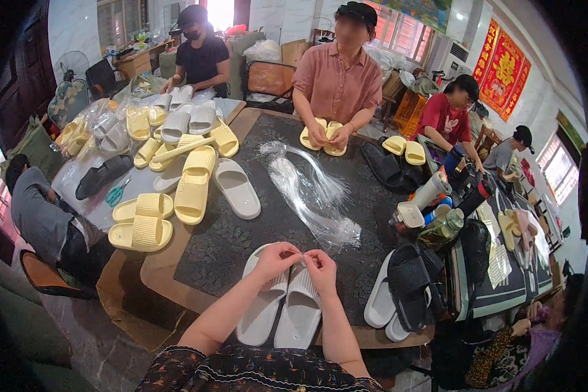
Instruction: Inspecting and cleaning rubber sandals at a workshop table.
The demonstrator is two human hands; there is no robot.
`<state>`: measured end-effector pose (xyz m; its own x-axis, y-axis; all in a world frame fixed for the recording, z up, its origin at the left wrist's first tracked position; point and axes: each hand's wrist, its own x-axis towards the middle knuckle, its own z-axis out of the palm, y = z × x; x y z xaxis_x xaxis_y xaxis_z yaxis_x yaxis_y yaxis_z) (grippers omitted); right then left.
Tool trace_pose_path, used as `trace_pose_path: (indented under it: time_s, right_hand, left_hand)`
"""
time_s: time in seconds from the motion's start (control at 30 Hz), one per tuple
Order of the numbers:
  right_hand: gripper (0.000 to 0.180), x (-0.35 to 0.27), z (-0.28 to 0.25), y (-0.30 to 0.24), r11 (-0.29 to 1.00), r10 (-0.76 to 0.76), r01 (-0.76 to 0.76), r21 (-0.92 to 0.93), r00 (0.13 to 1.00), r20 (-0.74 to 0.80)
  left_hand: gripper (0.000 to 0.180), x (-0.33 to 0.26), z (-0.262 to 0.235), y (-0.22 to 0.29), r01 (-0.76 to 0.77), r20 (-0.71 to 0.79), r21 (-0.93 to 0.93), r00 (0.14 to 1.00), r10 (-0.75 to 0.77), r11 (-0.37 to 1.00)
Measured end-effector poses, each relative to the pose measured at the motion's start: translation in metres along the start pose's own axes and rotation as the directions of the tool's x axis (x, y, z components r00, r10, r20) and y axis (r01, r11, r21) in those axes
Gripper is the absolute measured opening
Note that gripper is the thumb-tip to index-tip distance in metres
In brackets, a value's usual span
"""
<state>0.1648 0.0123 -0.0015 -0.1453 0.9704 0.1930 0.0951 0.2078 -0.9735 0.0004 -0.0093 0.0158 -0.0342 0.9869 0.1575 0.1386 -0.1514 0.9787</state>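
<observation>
A pair of light grey slide sandals lies side by side in front of me, the left slide [257,316] and the right slide [298,319] with their heels toward me. My left hand [278,262] rests over the left slide's ribbed strap. Over the right slide's strap is my right hand [321,269]. Both hands have thumb and fingers pinched together, nearly meeting above the gap between the straps. Whatever is in the pinch is too small to see. Just beyond them, a bundle of clear thin plastic strands [297,189] is spread on the dark table mat [223,243].
Yellow slides [195,186] and a grey slide [238,189] are heaped at left, near teal scissors [117,192]. Black slides [408,287] sit at right, below bottles [445,225]. Across the table a person [338,78] holds yellow slides [335,149]. Other people work around.
</observation>
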Motion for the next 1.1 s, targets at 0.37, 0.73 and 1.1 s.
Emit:
trace_pose_path:
  time_s: [0.37,0.73,1.1]
  right_hand:
    - [0.007,-0.004,-0.001,-0.01,0.999,0.019,-0.017,0.038,0.999,-0.041]
    - [0.007,-0.003,-0.004,-0.018,0.998,0.03,-0.022,0.062,0.992,-0.122]
    - [0.021,-0.077,-0.027,-0.085,0.973,-0.016,0.059,-0.222,0.981,0.194]
  left_hand:
    - [0.012,0.0,0.0,0.006,0.063,0.002,-0.063,0.998,-0.063,0.996]
    - [0.04,0.023,-0.025,0.006,-0.039,-0.346,-0.552,0.92,-0.185,0.833]
    - [0.033,0.033,-0.211,-0.031,-0.247,-0.774,-0.494,0.562,-0.292,0.833]
